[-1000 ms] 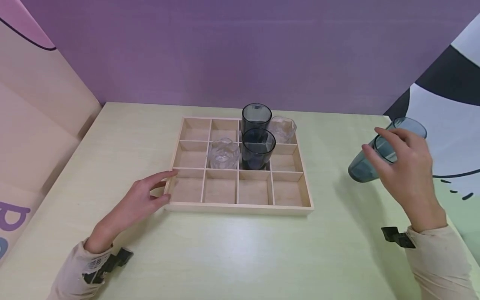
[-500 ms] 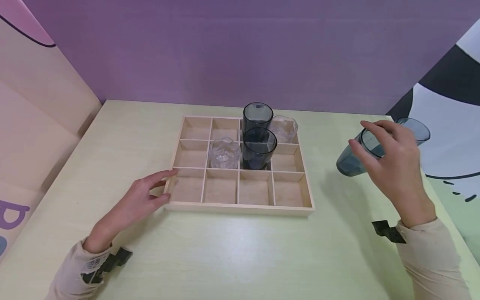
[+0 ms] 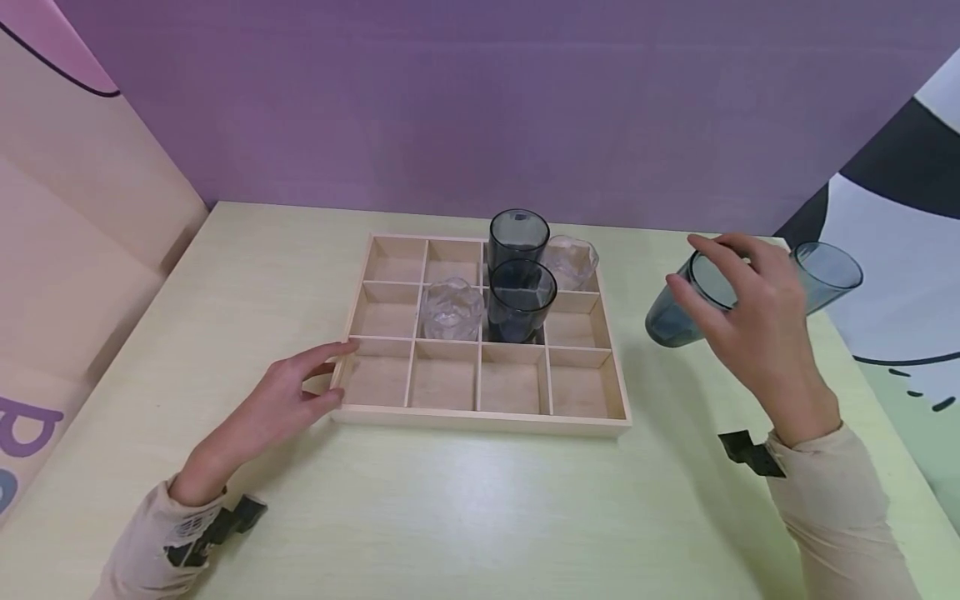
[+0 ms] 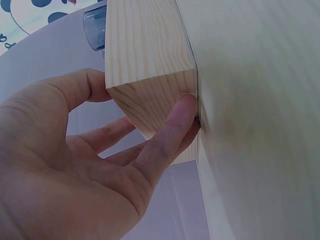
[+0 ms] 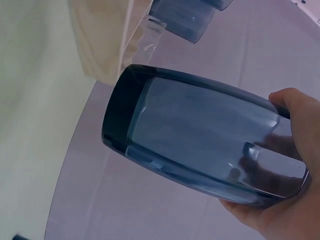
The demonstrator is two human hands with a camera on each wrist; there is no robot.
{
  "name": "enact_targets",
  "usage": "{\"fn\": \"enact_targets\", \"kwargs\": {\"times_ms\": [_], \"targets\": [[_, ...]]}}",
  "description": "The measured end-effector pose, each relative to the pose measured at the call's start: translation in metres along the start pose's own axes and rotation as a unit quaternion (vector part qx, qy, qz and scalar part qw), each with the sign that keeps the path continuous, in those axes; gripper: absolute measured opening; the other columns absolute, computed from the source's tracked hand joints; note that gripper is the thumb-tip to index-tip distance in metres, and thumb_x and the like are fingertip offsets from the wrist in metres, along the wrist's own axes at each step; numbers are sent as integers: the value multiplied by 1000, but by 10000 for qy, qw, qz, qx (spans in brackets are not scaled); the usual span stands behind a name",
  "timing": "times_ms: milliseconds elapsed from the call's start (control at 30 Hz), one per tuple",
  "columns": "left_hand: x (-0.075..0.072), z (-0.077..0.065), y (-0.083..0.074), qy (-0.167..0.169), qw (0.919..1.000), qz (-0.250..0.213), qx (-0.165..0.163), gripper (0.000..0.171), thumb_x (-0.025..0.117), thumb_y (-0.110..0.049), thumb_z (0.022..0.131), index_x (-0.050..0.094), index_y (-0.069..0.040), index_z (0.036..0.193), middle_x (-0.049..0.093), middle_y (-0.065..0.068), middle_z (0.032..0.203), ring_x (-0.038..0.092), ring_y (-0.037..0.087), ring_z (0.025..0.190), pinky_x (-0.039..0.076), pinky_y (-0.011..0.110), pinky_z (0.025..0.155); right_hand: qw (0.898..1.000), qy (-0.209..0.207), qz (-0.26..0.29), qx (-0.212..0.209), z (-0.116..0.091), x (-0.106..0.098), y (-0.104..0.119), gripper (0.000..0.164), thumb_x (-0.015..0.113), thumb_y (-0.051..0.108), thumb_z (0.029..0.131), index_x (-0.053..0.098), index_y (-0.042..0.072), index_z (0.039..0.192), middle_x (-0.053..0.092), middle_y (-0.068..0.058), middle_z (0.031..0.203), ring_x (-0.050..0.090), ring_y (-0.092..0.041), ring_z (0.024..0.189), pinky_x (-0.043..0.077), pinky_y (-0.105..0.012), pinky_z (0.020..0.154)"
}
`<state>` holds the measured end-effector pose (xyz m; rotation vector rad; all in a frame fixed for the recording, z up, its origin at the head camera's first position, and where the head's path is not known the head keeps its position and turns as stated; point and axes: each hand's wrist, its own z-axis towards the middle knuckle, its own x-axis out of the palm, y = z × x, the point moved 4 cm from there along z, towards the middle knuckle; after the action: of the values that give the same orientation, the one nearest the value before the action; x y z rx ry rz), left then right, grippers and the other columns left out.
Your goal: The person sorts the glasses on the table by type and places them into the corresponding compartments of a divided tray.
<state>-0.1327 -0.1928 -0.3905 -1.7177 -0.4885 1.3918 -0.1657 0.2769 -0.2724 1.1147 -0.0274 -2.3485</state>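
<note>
My right hand (image 3: 757, 325) grips a blue-grey glass tumbler (image 3: 671, 312) near its rim. The tumbler hangs tilted above the table, right of the tray, its thick base (image 5: 122, 110) toward the tray in the right wrist view. My left hand (image 3: 270, 408) holds the front left corner of a wooden compartment tray (image 3: 480, 421), fingers and thumb bent against its walls. Two dark tumblers stand in the tray's third column, one in the back row (image 3: 517, 237) and one in the middle row (image 3: 519, 308). Clear faceted glasses sit in the middle row (image 3: 452, 310) and back right compartment (image 3: 572, 262).
Another blue-grey tumbler (image 3: 828, 275) stands behind my right hand near the table's right edge, partly hidden by the hand. A purple panel (image 3: 480, 108) rises behind the pale table (image 3: 450, 508).
My right hand has moved left with the tilted tumbler, toward the tray and away from the other tumbler at the right edge. The left hand and tray have stayed in place.
</note>
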Motion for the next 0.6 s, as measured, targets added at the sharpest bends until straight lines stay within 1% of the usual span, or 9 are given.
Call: {"fn": "enact_targets", "kwargs": {"times_ms": [67, 333, 500, 600], "targets": [[0, 0, 0, -9, 10000, 18, 22, 56, 62, -3, 93, 48, -7, 147, 48, 17, 148, 54, 45, 124, 58, 45, 86, 10000, -23, 4, -62, 3, 2, 3, 49, 82, 10, 80, 68, 3, 126, 61, -23, 119, 51, -40, 112, 40, -51, 90], [0, -1, 0, -50, 9998, -6, 216, 55, 61, -1, 93, 48, -4, 146, 49, 21, 147, 55, 48, 121, 58, 47, 85, 9993, -199, 220, -225, 11, 11, 15, 47, 82, 8, 79, 69, 4, 124, 61, -21, 118, 53, -38, 112, 42, -49, 88], [1, -1, 2, -52, 9998, 59, 192, 55, 62, -2, 93, 48, -5, 146, 50, 19, 146, 56, 47, 121, 59, 44, 84, 9985, -205, 392, -311, 15, 17, 24, 45, 81, 7, 80, 69, 4, 123, 61, -20, 118, 53, -38, 112, 42, -48, 88], [0, 0, 2, -62, 9997, 88, 213, 55, 61, -1, 93, 48, -5, 146, 49, 18, 147, 55, 46, 122, 59, 43, 84, 9979, -185, 504, -359, 17, 21, 28, 45, 81, 7, 80, 69, 5, 124, 61, -19, 119, 52, -37, 113, 41, -45, 89]]}}
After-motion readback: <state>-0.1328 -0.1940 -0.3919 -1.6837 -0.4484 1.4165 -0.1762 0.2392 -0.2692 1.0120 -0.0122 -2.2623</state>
